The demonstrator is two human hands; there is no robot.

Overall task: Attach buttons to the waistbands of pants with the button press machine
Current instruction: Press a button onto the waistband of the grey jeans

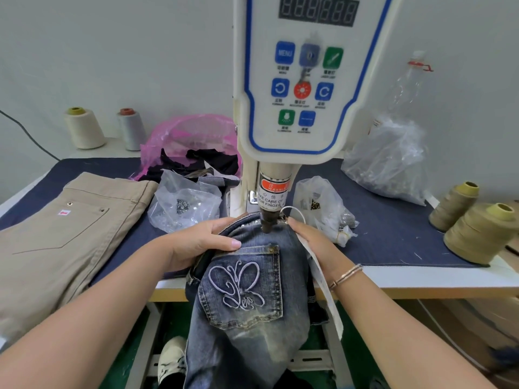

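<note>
Denim jeans (247, 304) under the button press machine (297, 80), waistband at the punch (266, 223).

Blue jeans hang over the front edge of the surface (393, 237), embroidered back pocket facing up. Left hand (196, 242) grips the waistband to the left of the punch, fingers curled over the fold. Right hand (314, 242) rests on the waistband at the right, fingers nearly straight, tips just beside the punch. Khaki pants (56, 234) lie at left; a clear bag of metal buttons (184, 204) sits between them and the machine.
</note>
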